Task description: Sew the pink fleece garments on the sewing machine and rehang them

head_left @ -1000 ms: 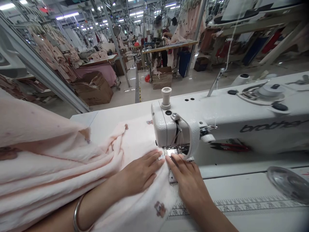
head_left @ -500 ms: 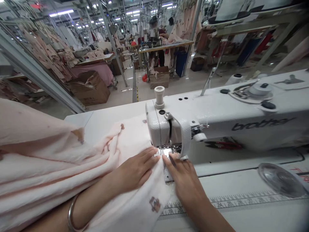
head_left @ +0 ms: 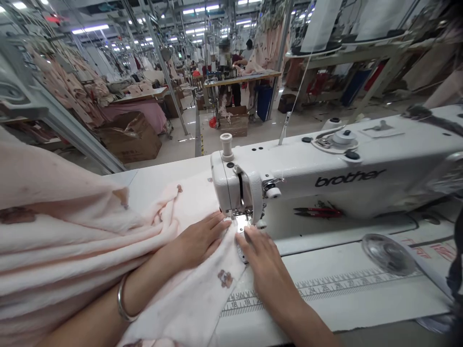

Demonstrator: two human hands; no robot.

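Observation:
A pale pink fabric (head_left: 83, 241) with small bear prints lies heaped across the table and runs under the needle of a white Brother sewing machine (head_left: 325, 178). My left hand (head_left: 197, 241) lies flat on the fabric just left of the presser foot (head_left: 241, 220), fingers stretched out. My right hand (head_left: 262, 262) rests palm down at the fabric's edge just in front of the foot, fingers extended. A metal bangle (head_left: 123, 301) circles my left wrist.
Red thread snips (head_left: 318, 212) lie under the machine arm. A printed ruler strip (head_left: 325, 289) runs along the table front. A clear dish (head_left: 388, 253) sits at the right. Beyond the table are cardboard boxes (head_left: 130, 137), hanging garments and other people at benches.
The view has shifted, so the machine sits further left and more of its arm shows. Both hands stay flat on the fabric by the presser foot.

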